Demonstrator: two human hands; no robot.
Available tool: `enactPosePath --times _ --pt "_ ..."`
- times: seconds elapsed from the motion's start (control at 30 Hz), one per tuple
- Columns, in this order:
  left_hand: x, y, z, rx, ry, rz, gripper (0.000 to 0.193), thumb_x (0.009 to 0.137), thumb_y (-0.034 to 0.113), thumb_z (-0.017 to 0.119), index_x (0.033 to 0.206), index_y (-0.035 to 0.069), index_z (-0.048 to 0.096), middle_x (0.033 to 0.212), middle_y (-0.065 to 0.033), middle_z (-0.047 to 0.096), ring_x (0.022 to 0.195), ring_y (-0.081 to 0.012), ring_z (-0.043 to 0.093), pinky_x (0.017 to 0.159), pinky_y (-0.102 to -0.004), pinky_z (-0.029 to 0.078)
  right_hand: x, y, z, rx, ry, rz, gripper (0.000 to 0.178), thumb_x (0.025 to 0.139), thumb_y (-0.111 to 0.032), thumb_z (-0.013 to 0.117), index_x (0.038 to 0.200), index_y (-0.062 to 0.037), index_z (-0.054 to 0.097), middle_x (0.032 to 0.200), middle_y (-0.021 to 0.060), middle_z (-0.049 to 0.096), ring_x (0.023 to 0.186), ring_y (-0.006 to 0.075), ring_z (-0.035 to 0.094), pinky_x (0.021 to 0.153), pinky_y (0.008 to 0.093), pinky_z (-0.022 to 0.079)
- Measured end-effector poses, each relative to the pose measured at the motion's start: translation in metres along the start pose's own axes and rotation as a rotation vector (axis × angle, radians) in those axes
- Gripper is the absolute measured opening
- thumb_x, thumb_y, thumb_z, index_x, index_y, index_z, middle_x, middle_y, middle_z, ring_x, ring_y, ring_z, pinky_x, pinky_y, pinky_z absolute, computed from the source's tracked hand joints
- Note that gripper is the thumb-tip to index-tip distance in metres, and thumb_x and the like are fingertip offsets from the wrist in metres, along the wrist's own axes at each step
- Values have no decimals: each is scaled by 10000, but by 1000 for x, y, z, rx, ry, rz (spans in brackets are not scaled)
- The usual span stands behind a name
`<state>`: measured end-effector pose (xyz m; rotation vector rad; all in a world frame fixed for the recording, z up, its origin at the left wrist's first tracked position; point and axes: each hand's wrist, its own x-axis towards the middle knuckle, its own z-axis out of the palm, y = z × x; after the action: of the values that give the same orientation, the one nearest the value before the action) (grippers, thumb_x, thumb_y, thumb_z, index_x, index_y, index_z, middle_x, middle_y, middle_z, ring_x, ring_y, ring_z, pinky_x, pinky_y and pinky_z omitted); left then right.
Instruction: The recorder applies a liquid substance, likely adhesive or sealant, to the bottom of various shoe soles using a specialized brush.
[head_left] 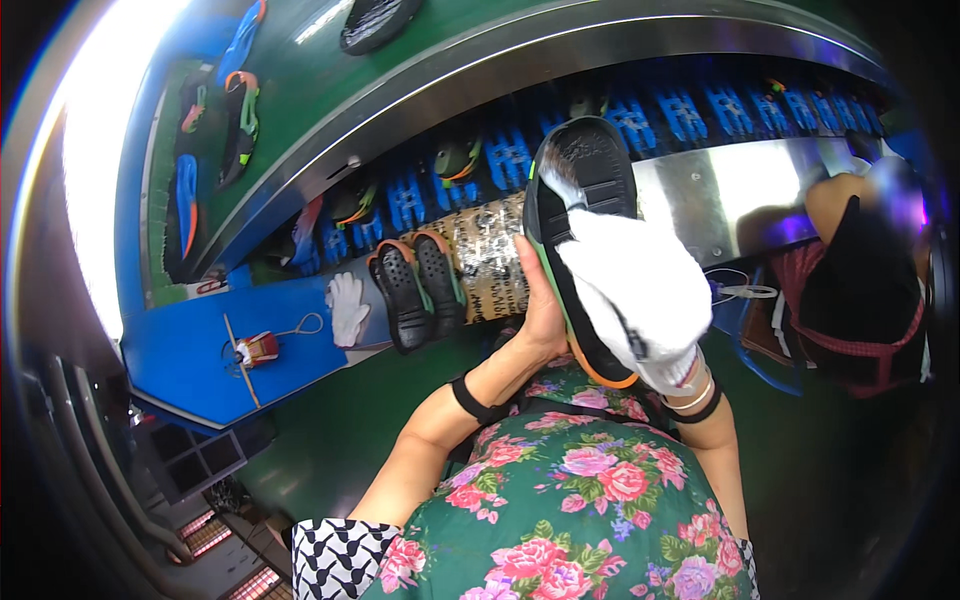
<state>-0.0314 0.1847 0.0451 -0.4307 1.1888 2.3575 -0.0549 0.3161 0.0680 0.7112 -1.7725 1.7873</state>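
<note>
My left hand (543, 305) grips the side of a black shoe sole (583, 205) with green and orange edging, its long face turned up and tilted. My right hand (635, 285) wears a white knit glove. It is closed on a brush (563, 184), whose pale bristles touch the upper left part of the sole; the glove hides most of the handle. To the left of my left hand, two black perforated shoe pieces (400, 290) with orange and green trim stand side by side on the ledge. A loose white glove (347, 308) lies beside them.
A small red container (262, 348) with a stick across it sits on the blue table (190, 345) at left. Ahead runs a row of blue racks (508, 155) holding several shoe parts, below a metal-edged green surface (440, 60). Another person (860, 270) is at the right.
</note>
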Motion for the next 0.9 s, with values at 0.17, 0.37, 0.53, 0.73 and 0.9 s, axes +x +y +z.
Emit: enactPosePath --times 0.17,0.37,0.53,0.73,0.9 --pt "3 -8 -15 -86 -14 63 1024 917 894 207 1516 111 481 1445 -91 591 1288 -256 595 1100 -422 486 -3 1 -5 49 -41 -5 315 870 -56 725 1182 -28 758 1240 136 736 1143 286 684 975 383 534" --pt "21 -22 -54 -721 -531 -16 1134 830 977 205 1533 119 442 1454 -98 567 1340 -289 540 1152 -456 419 -1 -15 0 10 -92 87 315 877 -61 716 1188 -32 757 1240 135 735 1145 293 682 976 387 533" --pt "26 -22 -48 -264 245 42 1008 920 892 198 1599 162 343 1542 -68 489 1394 -280 497 1194 -460 374 -5 -8 -8 -40 -78 187 316 883 -66 708 1193 -36 755 1241 135 734 1146 298 680 976 391 531" --pt "27 -34 -62 -149 176 26 1041 899 911 217 1605 156 344 1537 -81 500 1390 -293 504 1194 -462 379 -17 -24 -3 -128 -114 84 338 857 -56 722 1193 -53 759 1198 142 744 1101 304 698 955 411 548" --pt "23 -36 -78 -31 7 66 1065 887 923 230 1603 143 350 1529 -94 510 1381 -303 516 1191 -463 387 -36 -18 -9 -42 13 206 326 837 -44 749 1162 -46 767 1089 129 774 987 315 740 912 419 570"
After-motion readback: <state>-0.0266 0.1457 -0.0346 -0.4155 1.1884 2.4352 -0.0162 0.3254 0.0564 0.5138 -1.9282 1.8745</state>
